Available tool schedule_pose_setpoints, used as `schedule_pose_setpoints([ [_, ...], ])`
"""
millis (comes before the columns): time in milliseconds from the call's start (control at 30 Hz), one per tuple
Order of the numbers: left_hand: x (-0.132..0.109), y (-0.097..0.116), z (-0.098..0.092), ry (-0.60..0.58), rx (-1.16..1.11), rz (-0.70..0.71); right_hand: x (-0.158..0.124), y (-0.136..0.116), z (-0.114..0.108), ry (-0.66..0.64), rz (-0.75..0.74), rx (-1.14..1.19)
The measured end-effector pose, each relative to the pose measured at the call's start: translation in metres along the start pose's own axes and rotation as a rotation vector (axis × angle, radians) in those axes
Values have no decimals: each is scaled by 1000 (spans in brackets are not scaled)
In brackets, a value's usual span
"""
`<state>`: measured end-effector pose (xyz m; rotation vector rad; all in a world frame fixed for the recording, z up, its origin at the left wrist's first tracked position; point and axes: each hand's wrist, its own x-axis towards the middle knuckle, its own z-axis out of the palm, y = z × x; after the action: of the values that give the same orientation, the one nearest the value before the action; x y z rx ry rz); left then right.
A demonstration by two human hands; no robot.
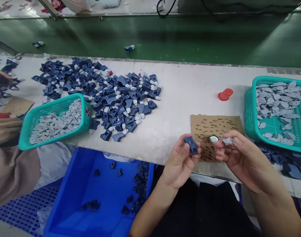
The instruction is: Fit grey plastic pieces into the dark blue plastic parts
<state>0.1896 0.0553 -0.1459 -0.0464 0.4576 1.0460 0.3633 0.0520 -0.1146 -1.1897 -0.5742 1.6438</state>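
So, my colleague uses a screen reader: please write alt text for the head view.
A person's left hand holds a dark blue part and the right hand a grey piece, by brown cardboard on a white table. More blue parts are heaped at left; a teal basket of light pieces stands at right.

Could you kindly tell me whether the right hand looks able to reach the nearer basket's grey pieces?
Probably yes: the right hand is close to the open-topped teal basket, with nothing visible covering the grey pieces, though that hand holds a pale part.
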Motion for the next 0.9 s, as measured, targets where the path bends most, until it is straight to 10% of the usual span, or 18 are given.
schedule_pose_setpoints([
  [900,3,7,-6,-99,232,175,-17,-4,-42,97,-127,-418],
])
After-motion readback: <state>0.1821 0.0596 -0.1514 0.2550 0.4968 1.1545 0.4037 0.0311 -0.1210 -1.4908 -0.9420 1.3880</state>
